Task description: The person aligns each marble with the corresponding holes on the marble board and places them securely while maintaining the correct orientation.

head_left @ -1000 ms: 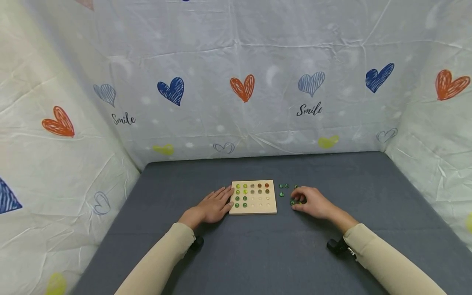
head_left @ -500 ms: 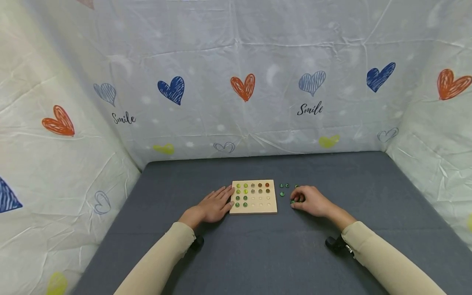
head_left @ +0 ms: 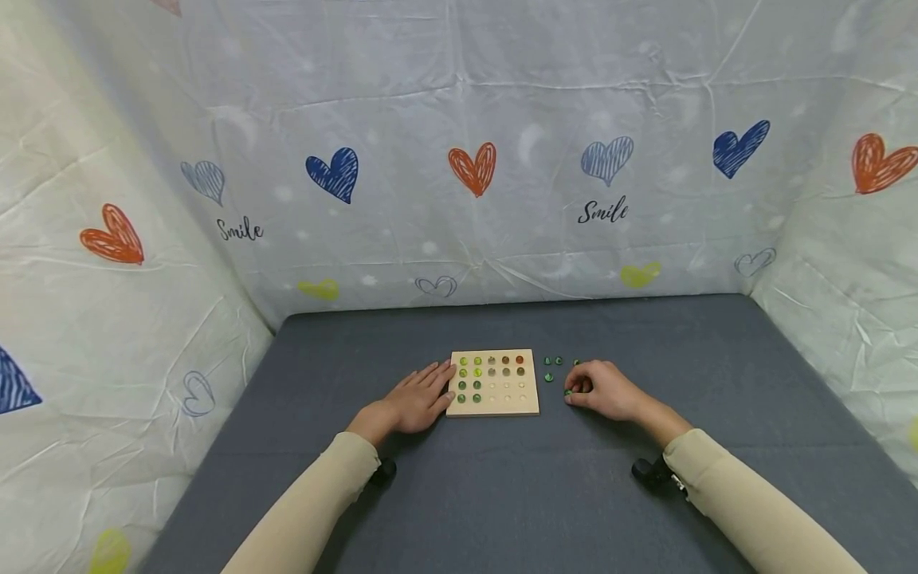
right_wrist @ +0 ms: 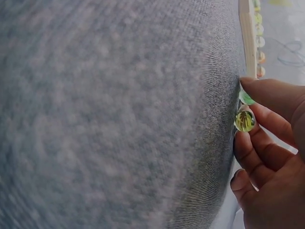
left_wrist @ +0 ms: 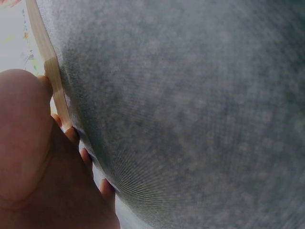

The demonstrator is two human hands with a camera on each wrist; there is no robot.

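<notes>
Left hand [head_left: 413, 403] — fingers straight on wooden board [head_left: 499, 391]; right hand [head_left: 605, 391] — fingers pinching green marble [right_wrist: 246, 98], yellow marble [right_wrist: 245, 121] beside.

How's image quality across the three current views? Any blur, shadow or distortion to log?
Head: board legible, soft shadow beside the left sleeve; left wrist: table soft and grainy, backdrop washed out; right wrist: table's edge bowed, its surface blurry, yellow marble clearer.

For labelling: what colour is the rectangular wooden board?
The board is pale tan; best seen in head view.
</notes>
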